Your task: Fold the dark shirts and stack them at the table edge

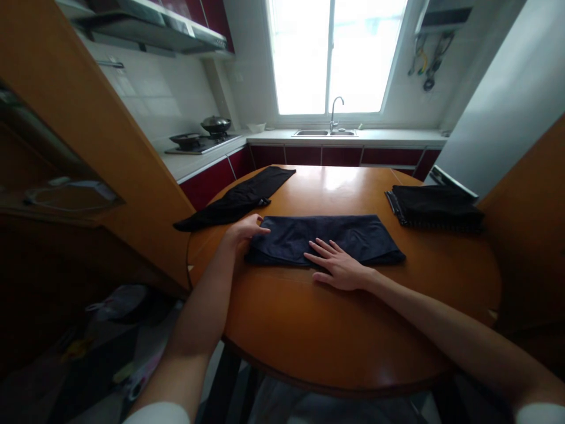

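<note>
A folded navy garment lies crosswise on the round wooden table, its layers showing along the near edge. At its left end, my left hand holds the far corner, thumb on top and the other fingers partly hidden at the edge. My right hand rests palm down with fingers spread, fingertips on the cloth near the middle of its front edge and the wrist over bare wood. To the far left, a long black garment lies slantwise, its narrow end reaching past the table's rim.
A stack of folded black cloth sits at the table's right. Beyond the table stand a counter with a sink and a stove holding a lidded wok. A wooden panel rises close on the left; bags lie on the floor there.
</note>
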Demonstrator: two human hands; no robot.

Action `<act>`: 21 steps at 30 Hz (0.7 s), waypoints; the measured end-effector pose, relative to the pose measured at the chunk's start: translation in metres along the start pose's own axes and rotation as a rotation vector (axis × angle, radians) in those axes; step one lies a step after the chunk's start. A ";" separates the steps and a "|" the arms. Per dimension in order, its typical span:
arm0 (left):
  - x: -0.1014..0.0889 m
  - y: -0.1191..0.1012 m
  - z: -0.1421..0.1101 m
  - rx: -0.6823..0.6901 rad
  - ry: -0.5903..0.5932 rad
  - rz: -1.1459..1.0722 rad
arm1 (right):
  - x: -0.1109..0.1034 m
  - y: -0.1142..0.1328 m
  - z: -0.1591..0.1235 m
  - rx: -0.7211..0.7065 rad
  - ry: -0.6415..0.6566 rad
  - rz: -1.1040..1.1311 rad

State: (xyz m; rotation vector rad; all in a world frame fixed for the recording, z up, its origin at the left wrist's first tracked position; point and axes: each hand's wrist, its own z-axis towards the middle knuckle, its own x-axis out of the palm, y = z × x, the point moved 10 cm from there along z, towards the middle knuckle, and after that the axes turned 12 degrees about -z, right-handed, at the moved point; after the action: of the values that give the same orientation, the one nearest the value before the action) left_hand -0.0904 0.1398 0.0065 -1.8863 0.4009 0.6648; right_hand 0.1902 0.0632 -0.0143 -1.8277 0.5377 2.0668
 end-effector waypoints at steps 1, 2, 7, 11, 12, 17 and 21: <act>0.001 0.000 -0.001 0.003 0.016 -0.003 | 0.001 -0.001 0.000 0.002 -0.001 -0.001; 0.002 0.000 -0.001 0.011 0.036 -0.005 | 0.001 -0.001 0.000 0.005 -0.004 -0.003; 0.014 -0.006 -0.004 0.092 0.165 0.125 | 0.002 -0.006 0.001 0.042 -0.038 -0.014; 0.020 -0.007 -0.004 0.132 0.206 0.202 | 0.002 -0.008 0.001 0.054 -0.050 -0.013; 0.020 -0.006 -0.003 0.122 0.199 0.201 | 0.002 -0.008 0.001 0.054 -0.052 -0.010; 0.013 -0.015 0.001 0.171 0.050 0.218 | 0.002 -0.009 0.002 0.058 -0.060 0.006; 0.020 -0.027 -0.001 0.218 0.007 0.275 | 0.000 -0.009 0.002 0.066 -0.067 0.026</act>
State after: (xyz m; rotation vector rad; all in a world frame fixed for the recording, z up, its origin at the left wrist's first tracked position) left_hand -0.0599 0.1500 0.0142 -1.6412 0.7172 0.7633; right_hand 0.1926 0.0718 -0.0150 -1.7175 0.6068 2.0931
